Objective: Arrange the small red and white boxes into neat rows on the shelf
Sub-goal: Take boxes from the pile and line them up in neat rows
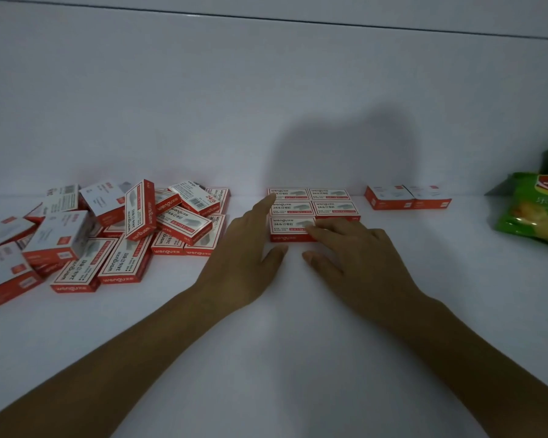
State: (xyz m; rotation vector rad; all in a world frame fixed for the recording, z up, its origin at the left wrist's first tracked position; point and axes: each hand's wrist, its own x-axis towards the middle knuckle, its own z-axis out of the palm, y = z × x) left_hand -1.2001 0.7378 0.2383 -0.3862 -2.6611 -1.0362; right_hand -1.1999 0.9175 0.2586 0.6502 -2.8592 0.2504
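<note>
Hands: my left hand (247,248) is flat with straight fingers, its index tip against the left edge of the block. My right hand (358,251) lies spread, fingers resting on the front box (287,227). Neither grips anything.
Task's thing: the sorted block (326,203) holds five boxes in two columns against the back wall (203,105). Its front-right place looks unfilled, partly under my right hand.
Key relation: the loose pile (114,229) lies left of both hands, with the left hand nearer. I judge that hand should fetch the next box.
Long axis: the block's boxes run left-right, parallel to the wall. The pile's boxes point every way, some on edge, so a turn will be needed.
Edges and room: bare shelf (298,343) shows in front of the block and between block and pile. A pair of boxes (407,197) stands apart to the right, and a green snack bag (532,213) lies beyond it.
</note>
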